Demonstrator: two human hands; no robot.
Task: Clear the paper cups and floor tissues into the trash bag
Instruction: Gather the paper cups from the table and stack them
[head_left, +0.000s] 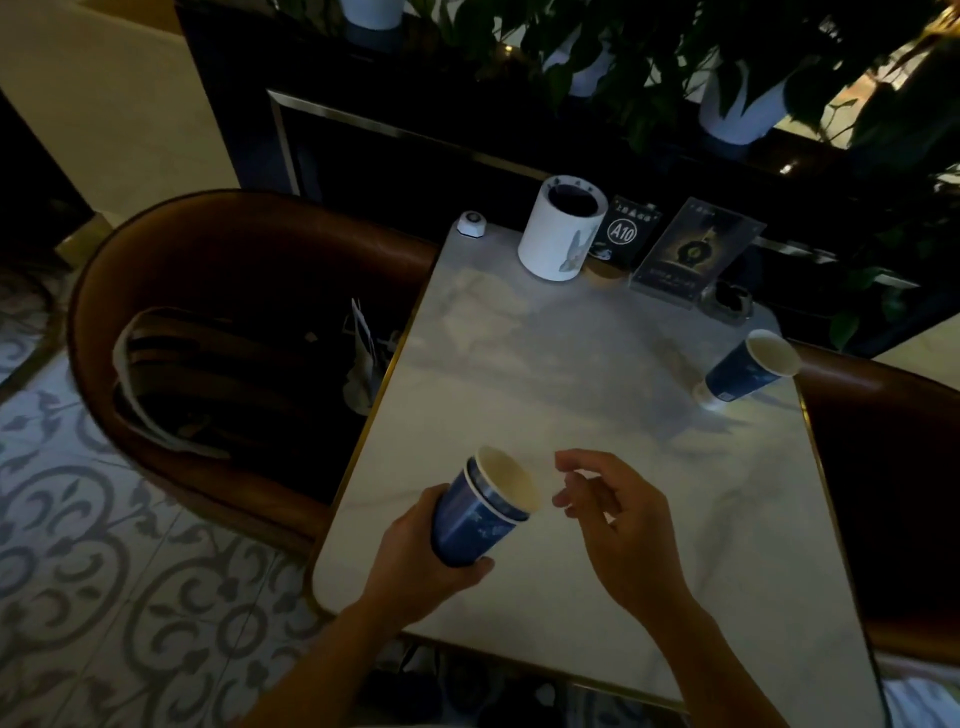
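My left hand (415, 558) grips a stack of two nested blue paper cups (480, 512), tilted with the open mouth facing up and right, above the near left part of the marble table (597, 395). My right hand (618, 519) hovers just right of the cups' rim, fingers loosely curled and apart, holding nothing. A third blue paper cup (748, 369) stands tilted near the table's right edge. White crumpled tissue or paper (363, 358) lies on the seat of the left armchair. No trash bag is in view.
A white cylinder holder (563, 231), an A10 table sign (623, 231), a clear menu stand (691, 252) and an ashtray (727, 304) crowd the table's far edge. Brown armchairs (156, 291) flank the table. A dark planter wall stands behind. Patterned tile floor (104, 597) spreads at left.
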